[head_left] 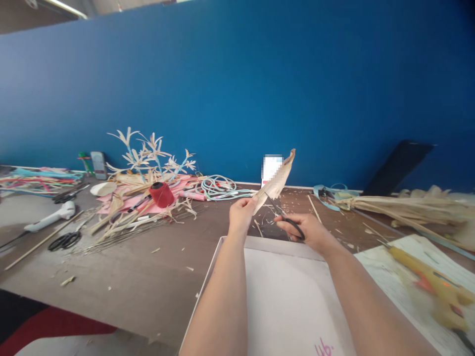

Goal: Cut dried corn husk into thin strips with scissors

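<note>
My left hand (pixel 243 213) pinches the lower end of a dried corn husk (pixel 277 182), a pale strip that slants up to the right and curls brown at its tip. In my right hand (pixel 302 228) are black-handled scissors (pixel 282 213), their blades pointing up and left against the husk's lower edge. Whether the blades are fully closed is too small to tell. Beneath both forearms lies a shallow white box or lid (pixel 285 287) with pink writing near its front. Small husk scraps are scattered on the table around the hands.
At left are husk flowers (pixel 152 148) on blue stems, a red thread spool (pixel 162 194), another pair of scissors (pixel 67 240) and a white glue gun (pixel 52 217). A yellow glue gun (pixel 426 277) rests on paper at right, below a husk bundle (pixel 401 207). A blue wall (pixel 237 89) stands behind.
</note>
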A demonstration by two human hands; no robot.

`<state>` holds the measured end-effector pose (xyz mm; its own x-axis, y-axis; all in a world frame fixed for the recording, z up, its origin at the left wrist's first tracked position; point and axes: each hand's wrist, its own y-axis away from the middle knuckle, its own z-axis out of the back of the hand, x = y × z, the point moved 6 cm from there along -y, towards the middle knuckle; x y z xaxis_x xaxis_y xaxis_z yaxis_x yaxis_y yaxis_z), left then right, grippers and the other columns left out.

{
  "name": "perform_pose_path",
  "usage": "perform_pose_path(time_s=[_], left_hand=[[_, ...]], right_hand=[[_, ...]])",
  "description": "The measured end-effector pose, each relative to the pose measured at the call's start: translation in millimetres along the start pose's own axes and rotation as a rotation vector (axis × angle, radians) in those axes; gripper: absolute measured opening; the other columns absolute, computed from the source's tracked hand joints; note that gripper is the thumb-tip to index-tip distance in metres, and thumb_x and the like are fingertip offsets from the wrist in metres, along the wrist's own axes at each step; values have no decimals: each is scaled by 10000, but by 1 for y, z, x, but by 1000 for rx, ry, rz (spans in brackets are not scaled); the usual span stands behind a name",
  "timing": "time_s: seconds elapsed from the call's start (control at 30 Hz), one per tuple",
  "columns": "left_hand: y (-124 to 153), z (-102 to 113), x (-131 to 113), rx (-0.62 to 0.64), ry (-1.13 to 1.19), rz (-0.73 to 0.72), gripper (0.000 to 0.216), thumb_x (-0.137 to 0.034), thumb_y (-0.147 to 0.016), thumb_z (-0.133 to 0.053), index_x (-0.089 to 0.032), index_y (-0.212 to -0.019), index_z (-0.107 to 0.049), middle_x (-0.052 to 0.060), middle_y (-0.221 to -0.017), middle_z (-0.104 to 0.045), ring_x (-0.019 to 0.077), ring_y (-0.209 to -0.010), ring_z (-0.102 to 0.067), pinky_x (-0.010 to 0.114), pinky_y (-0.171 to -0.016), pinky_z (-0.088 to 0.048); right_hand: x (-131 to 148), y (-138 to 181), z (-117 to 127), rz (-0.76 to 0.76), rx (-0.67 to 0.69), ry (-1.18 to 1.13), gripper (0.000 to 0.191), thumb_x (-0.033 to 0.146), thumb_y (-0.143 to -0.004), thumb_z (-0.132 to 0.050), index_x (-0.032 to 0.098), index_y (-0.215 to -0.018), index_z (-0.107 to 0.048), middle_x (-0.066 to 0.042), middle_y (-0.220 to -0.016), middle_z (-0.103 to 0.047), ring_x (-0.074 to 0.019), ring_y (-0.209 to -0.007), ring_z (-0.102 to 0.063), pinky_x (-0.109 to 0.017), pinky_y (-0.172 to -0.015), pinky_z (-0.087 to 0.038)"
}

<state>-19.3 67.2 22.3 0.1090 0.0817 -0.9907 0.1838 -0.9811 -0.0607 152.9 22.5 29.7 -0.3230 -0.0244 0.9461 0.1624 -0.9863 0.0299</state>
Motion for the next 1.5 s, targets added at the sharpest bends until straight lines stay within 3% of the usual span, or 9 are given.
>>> perform_pose_path(time_s=[0.4, 0.6, 0.87, 1.17, 1.5], left_hand=[[6, -7, -6, 130, -71, 13, 203, -341, -642, -615, -141, -679, -617, -32, -552, -504, 54, -473, -365, 187, -489, -302], [5, -13, 7, 234, -118, 67, 188, -313, -630, -620, -148, -721, -622, -29, -548, -503, 52, -439, -366, 185, -434, -296], [-1, -6, 12, 58, 14, 127, 141, -268, -631, -609, -142, -687, -579, -23, -514, -501, 69, -433, -444, 177, -406, -354], [-1, -7, 13, 51, 57, 105, 158, -267, -623, -631, -140, -709, -592, -13, -556, -548, 70, -452, -483, 163, -392, -362], [0, -8, 9, 30, 154, 130, 192, -272, -628, -648, -123, -738, -598, 30, -656, -614, 84, -498, -545, 173, -421, -420]], right_hand=[[0, 0, 11, -44, -18, -53, 448, 469, -615, -678, 133, -910, -673, 21, -518, -512, -90, -456, -432, -247, -486, -369], [-12, -4, 7, -45, 11, -73, 486, 489, -639, -660, 135, -971, -652, 3, -562, -546, -104, -498, -476, -249, -513, -387], [-20, -6, -1, -79, 24, -45, 508, 516, -660, -638, 151, -1013, -636, -17, -616, -571, -121, -552, -507, -242, -514, -395], [-7, -2, -6, -89, 42, -15, 467, 496, -655, -641, 142, -960, -650, -11, -597, -574, -115, -541, -503, -225, -495, -386], [-10, -5, -11, -58, 66, 10, 486, 505, -654, -628, 135, -969, -650, -17, -617, -575, -121, -547, -496, -243, -524, -395]])
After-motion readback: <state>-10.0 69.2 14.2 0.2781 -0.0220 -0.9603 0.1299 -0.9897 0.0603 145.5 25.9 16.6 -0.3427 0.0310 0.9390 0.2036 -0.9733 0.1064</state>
